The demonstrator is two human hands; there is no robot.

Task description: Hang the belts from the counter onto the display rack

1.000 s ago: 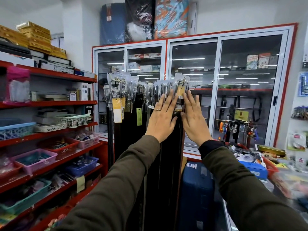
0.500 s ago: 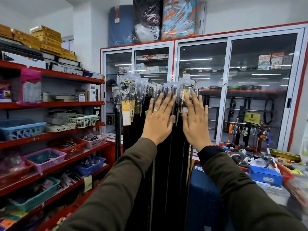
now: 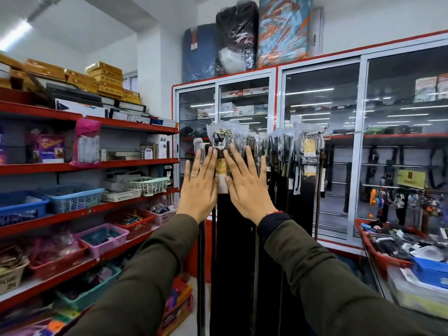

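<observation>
Several dark belts [image 3: 300, 195] hang in a row from a metal display rack [image 3: 346, 131], their buckles wrapped in clear plastic with paper tags. My left hand [image 3: 198, 187] and my right hand [image 3: 247, 187] are raised side by side, fingers spread flat, backs toward me, in front of the leftmost belts [image 3: 232, 251]. A yellow and white tag [image 3: 221, 175] shows between the two hands. Neither hand grips anything. The buckle bundle [image 3: 220, 139] sits just above my fingertips. The belts hang down past the bottom of the view.
Red shelves [image 3: 135, 163] with baskets and boxes run along the left. A glass-door cabinet [image 3: 322, 154] with red trim stands behind the rack. At the right, a counter holds a red tray [image 3: 385, 260] full of small goods. Wrapped suitcases [image 3: 283, 30] sit on top of the cabinet.
My hands have slid left along the row, from the right end of the belts to the leftmost ones. The view has turned left with them, and the right-hand belts now hang uncovered.
</observation>
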